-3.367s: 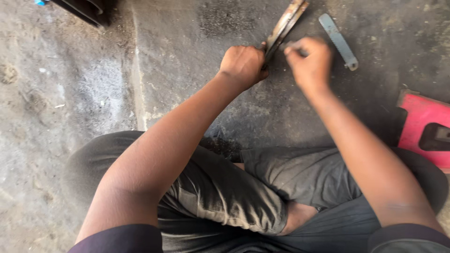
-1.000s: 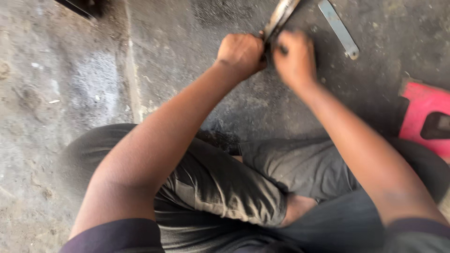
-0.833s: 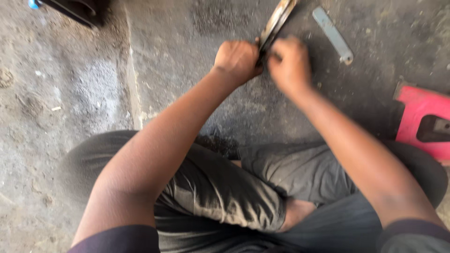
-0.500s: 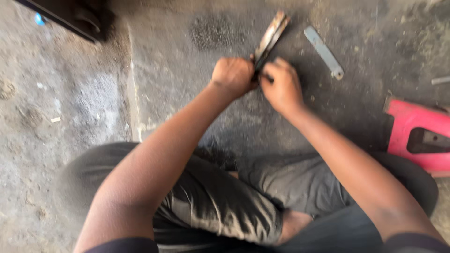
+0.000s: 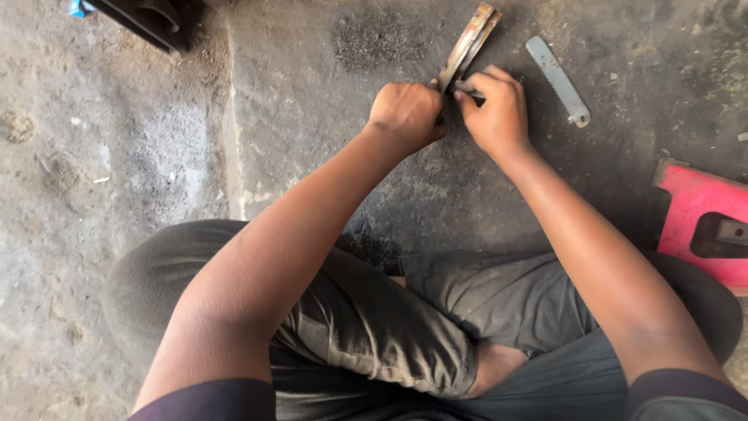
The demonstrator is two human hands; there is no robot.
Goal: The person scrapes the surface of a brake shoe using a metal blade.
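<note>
The left hand (image 5: 405,115) is clamping the near end of the long rusty flat metal bar (image 5: 467,45) on the concrete floor (image 5: 312,93), the right hand (image 5: 492,109) pinching beside it; it looks stiff, heavy, rough-edged.

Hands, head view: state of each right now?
Left hand: closed around the near end of the long metal piece.
Right hand: closed, pinching a small dark tool against that piece.
</note>
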